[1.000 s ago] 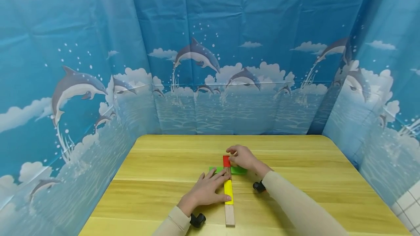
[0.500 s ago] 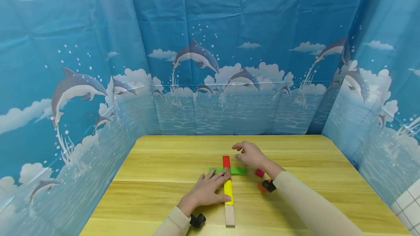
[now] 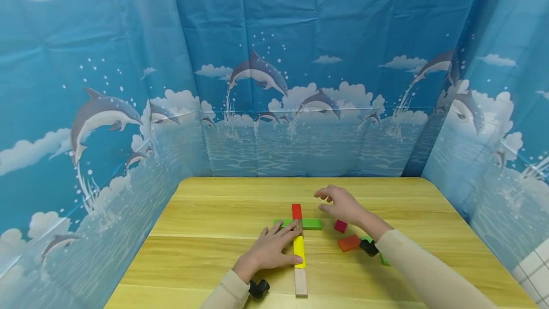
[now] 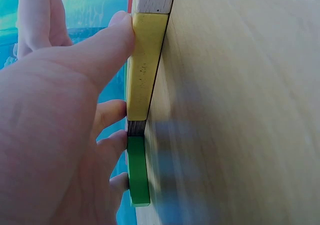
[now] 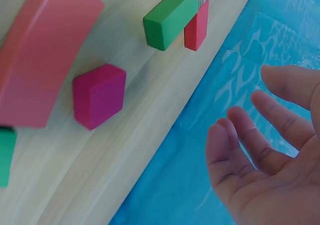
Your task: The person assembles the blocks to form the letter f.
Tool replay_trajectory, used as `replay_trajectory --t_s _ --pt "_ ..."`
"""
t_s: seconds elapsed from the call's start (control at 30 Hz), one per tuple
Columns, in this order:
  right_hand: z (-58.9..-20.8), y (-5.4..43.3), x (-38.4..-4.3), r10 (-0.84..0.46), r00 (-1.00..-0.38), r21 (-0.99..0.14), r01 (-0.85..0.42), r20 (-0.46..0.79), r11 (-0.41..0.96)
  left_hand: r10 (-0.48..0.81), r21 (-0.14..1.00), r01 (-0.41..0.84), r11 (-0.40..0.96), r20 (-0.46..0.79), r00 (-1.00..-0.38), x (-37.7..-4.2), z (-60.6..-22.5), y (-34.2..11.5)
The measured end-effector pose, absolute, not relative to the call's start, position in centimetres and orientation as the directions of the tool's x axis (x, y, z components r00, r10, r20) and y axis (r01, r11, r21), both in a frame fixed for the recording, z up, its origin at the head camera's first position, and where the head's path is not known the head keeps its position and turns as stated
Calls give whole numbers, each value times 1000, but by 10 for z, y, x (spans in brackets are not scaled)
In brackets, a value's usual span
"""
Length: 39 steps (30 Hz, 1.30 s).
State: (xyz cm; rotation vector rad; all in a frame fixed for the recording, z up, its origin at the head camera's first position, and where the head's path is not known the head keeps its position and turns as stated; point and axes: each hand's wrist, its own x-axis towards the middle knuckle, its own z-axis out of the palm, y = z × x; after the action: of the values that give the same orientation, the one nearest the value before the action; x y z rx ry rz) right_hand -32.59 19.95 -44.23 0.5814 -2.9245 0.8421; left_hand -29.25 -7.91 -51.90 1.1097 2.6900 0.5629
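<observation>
- Lying on the wooden table (image 3: 223, 209): a cross of blocks, whole layout only in the head view. Far to near: red block (image 3: 297, 211), dark brown block (image 3: 299, 227), yellow block (image 3: 298, 247), pale wood block (image 3: 301, 282). Left green block (image 3: 279, 223) and right green block (image 3: 312, 224) jut out either side of the brown.
- Left wrist view adds the low side: yellow's long face, brown showing narrowly between yellow and left green.
- Right wrist view adds the magenta block's (image 5: 100, 96) slanted faces and the orange-red block (image 5: 47, 60) close up, cut by the frame. Head view alone gives green pieces (image 3: 384, 260) by the right wrist camera (image 3: 370, 248); one or two, cannot tell.
- Edges: far table edge well beyond the red; dolphin curtain (image 3: 274, 147) behind it. Wood surface separates right green's outer end from magenta; orange-red sits near magenta, apart, closer to the person.
- Left hand (image 3: 269, 248): fingers spread, nearly straight, resting along the cross; thumb on yellow, fingertips about the brown and left green.
- Right hand (image 3: 343, 205): raised beyond magenta, fingers loosely bent, thumb apart from them, only air between.
</observation>
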Motion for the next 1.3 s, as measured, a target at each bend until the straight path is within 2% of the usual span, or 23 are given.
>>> replay_trajectory --t_s 0.67,1.3 --pt "-447 231 -285 -381 -918 -538 -378 110 754 708 402 645 649 -11 -706 -291 -519 -78" --pt "-478 262 -256 -442 -895 -603 -389 67 697 709 404 644 650 -16 -705 -292 -521 -78"
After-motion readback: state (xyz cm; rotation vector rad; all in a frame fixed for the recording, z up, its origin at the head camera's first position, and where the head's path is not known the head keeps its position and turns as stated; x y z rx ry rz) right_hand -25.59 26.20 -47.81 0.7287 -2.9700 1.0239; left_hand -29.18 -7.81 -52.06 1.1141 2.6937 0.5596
